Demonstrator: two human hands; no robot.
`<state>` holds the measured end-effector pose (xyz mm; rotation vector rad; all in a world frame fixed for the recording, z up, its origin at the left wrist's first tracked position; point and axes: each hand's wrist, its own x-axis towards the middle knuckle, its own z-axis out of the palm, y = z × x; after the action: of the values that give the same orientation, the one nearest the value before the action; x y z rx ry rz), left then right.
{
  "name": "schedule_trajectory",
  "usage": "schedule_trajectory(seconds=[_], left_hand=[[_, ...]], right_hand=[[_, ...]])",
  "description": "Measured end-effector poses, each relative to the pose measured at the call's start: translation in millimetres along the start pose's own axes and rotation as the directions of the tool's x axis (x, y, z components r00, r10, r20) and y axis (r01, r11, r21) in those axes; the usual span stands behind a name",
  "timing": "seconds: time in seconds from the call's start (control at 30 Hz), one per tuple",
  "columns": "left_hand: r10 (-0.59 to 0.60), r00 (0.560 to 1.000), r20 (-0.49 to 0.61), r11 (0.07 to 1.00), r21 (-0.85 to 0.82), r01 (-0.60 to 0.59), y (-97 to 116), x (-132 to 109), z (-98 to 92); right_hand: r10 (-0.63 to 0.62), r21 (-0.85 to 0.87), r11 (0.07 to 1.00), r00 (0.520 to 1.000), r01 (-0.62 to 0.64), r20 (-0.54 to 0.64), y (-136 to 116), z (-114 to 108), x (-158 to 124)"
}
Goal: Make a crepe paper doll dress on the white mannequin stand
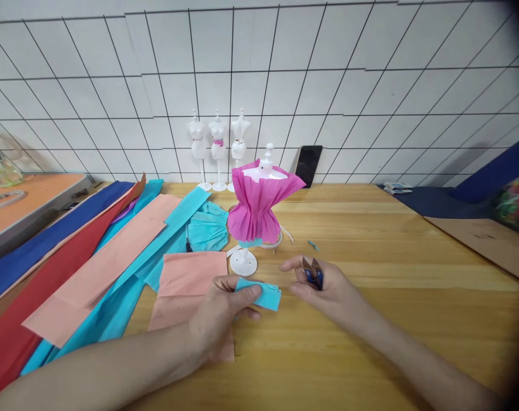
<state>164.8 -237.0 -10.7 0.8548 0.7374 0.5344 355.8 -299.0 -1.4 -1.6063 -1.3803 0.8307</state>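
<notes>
Between the thumb and fingers of my left hand (227, 302) is a folded strip of turquoise crepe paper (268, 297), its layered end pointing right. My right hand (328, 285) is a short way to the right, holding small dark blue thread snips (313, 274) against the palm with the blades upward; thumb and forefinger reach toward the strip without touching it. Behind both hands stands a white mini mannequin (244, 262) wearing a gathered magenta crepe paper piece (257, 200), with a bit of turquoise below it. Salmon crepe paper (193, 279) lies partly under my left hand and forearm.
Long crepe strips in blue, red (49, 297), salmon and turquoise cover the left side. A gathered turquoise piece (208, 227) lies beside the mannequin. Three small mannequins (217, 148) and a phone (309, 165) stand by the tiled wall. A turquoise scrap (313, 245) and cardboard (482, 242) are rightward.
</notes>
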Motion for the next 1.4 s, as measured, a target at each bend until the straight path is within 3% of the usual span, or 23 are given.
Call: schedule_trajectory(seconds=[0.2,0.4,0.57,0.77,1.07,1.2,1.4], left_hand=[[-0.007,1.0,-0.026,1.0,-0.018,0.007,0.4,0.7,0.6],[0.082,0.996,-0.018,0.993,0.09,-0.08,1.8,-2.6,0.9],[0.126,0.992,0.028,0.984,0.123,-0.129,1.2,-3.5,0.6],[0.134,0.987,0.092,0.973,0.176,-0.148,0.4,-1.0,-1.3],[0.11,0.961,0.253,0.984,0.108,-0.141,-1.1,-5.2,2.1],[0.087,0.963,0.256,0.987,0.111,-0.119,-0.3,-5.2,3.6],[0.045,0.991,0.122,0.975,0.212,-0.07,-4.6,1.8,-1.6]], right_hand=[[-0.089,0.072,0.994,0.987,0.08,0.137,1.4,-7.4,-7.3],[-0.083,-0.198,0.975,0.989,0.106,0.122,-11.8,-9.4,-13.8],[-0.181,-0.31,0.919,0.958,0.245,0.221,-18.4,-5.3,-13.3],[-0.219,-0.319,0.894,0.929,0.314,0.299,-22.5,-1.5,-12.4],[-0.264,-0.391,0.844,0.919,0.367,0.293,-13.0,5.4,-13.9],[-0.252,-0.278,0.905,0.932,0.322,0.26,-10.6,6.2,-12.5],[-0.025,-0.061,0.997,0.978,0.039,0.208,-8.3,16.5,-8.7]])
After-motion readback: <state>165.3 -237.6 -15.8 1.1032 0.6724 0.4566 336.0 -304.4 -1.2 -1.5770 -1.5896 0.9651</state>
